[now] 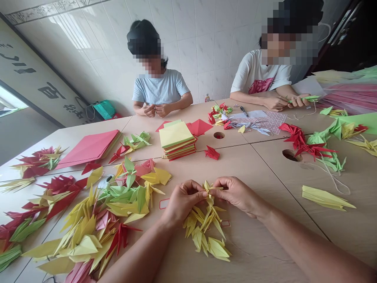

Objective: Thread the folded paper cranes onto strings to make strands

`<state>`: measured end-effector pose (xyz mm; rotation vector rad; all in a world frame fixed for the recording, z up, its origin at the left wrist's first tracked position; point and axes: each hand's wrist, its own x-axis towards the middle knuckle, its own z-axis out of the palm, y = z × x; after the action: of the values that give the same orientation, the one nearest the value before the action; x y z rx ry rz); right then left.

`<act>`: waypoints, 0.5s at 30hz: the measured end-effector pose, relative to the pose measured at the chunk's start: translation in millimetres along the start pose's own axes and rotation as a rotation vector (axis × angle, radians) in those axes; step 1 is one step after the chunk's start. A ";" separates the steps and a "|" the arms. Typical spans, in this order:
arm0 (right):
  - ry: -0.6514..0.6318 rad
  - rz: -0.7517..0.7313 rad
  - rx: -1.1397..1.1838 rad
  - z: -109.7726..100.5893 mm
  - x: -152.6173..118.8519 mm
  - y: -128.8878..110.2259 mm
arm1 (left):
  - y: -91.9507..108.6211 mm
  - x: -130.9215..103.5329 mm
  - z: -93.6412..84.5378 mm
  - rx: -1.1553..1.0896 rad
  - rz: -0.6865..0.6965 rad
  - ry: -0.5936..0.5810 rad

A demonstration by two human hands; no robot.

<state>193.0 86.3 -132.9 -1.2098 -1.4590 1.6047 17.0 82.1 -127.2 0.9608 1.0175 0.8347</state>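
Between my two hands is a small yellow origami crane [207,189], pinched from both sides at the table's middle. My left hand [185,198] grips its left side between thumb and forefinger. On the other side, my right hand [236,193] pinches its right edge the same way. Below my fingers lies a bunch of yellow paper cranes [203,232], reaching toward me. A thin thread [250,253] runs along the table to the right of the bunch. The fingertips hide part of the held crane.
A heap of yellow, green and red cranes [88,236] covers the left. Square paper stacks [176,137] and red sheets [90,147] stand behind. Flat yellow folded papers [326,197] lie right, near a cable hole [291,155]. Two people [161,88] sit opposite, working with their hands.
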 end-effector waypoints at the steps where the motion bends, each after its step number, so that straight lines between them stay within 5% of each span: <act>1: -0.002 -0.002 -0.010 0.0 -0.3 0.2 | -0.5 -0.1 0.2 0.015 0.011 0.008; 8: 0.028 0.002 -0.020 0.5 -2.3 -1.6 | -1.1 -0.9 0.8 0.019 0.088 0.019; 15: -0.018 0.034 0.046 0.8 -3.4 -5.7 | 0.1 -0.7 -1.8 -0.011 0.065 -0.123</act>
<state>192.8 83.9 -126.7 -1.2033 -1.4121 1.6664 15.1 82.0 -127.2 1.0277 0.8793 0.8239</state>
